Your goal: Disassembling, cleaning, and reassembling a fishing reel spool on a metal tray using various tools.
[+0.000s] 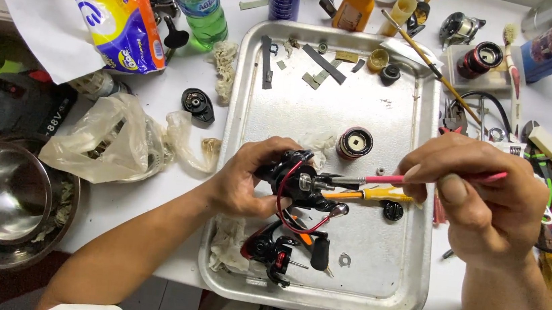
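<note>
While the left hand [246, 182] grips a black fishing reel body [297, 180] over the metal tray [405, 282], the right hand [481, 195] pinches a red-handled tool [388, 180] whose tip meets the reel. Just beneath lies a yellow screwdriver [370, 195] (partly hidden), a dark spool [355, 143] stands behind, and loose reel parts [277, 249] and a crumpled cloth [227, 241] crowd the tray's near edge.
</note>
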